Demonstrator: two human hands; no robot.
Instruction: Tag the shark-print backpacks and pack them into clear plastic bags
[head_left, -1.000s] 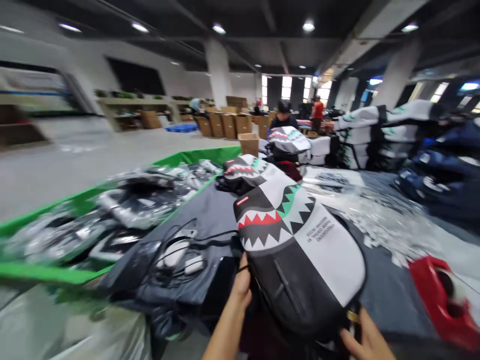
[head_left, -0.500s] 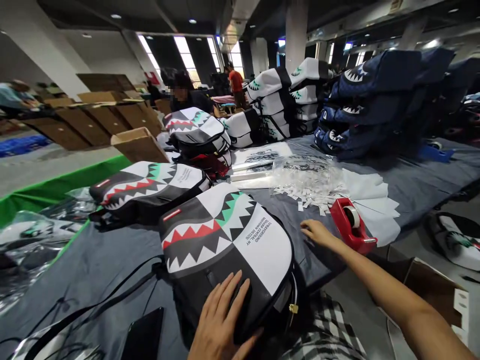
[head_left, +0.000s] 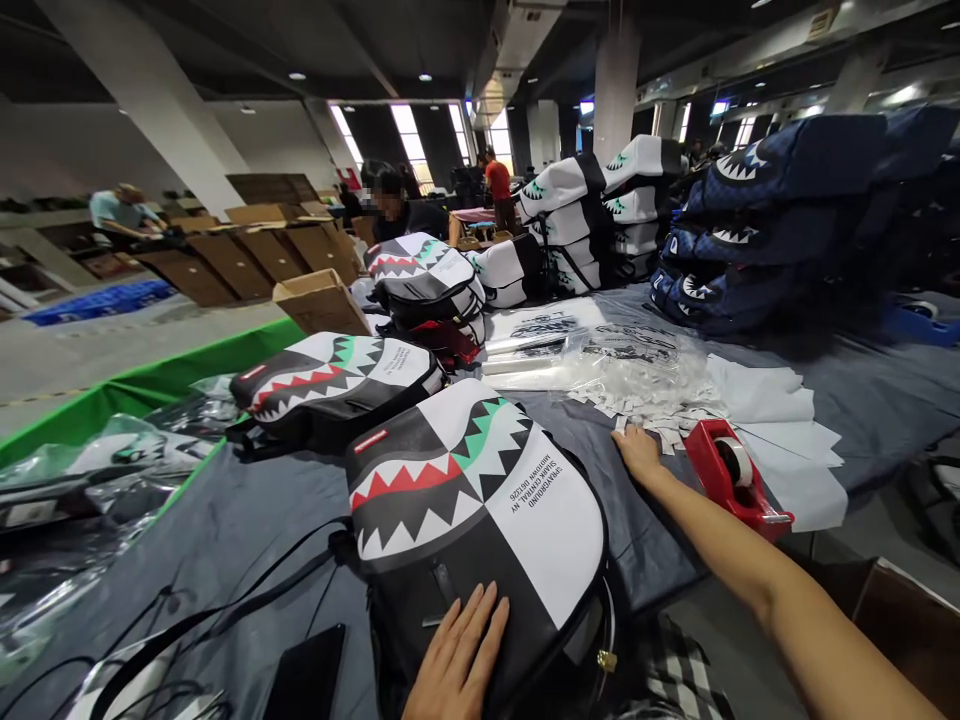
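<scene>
A black and white shark-mouth backpack (head_left: 480,500) lies on the grey table cover (head_left: 225,520) in front of me. My left hand (head_left: 457,660) rests flat on its lower front, fingers spread. My right hand (head_left: 639,450) reaches across the table to a pile of small white paper tags (head_left: 645,405), fingertips touching them, beside a red tape dispenser (head_left: 731,475). A second shark backpack (head_left: 334,385) lies behind the first.
Clear plastic bags (head_left: 630,360) and white paper sheets (head_left: 780,420) lie past the tags. Stacks of white (head_left: 592,210) and navy backpacks (head_left: 765,220) stand at the back. A green bin (head_left: 150,385) of bagged items sits left. Cardboard boxes (head_left: 319,300) and other people are further off.
My right hand has reached further forward from bare cloth onto the paper tags. My left hand stays pressed on the backpack. The view has shifted slightly.
</scene>
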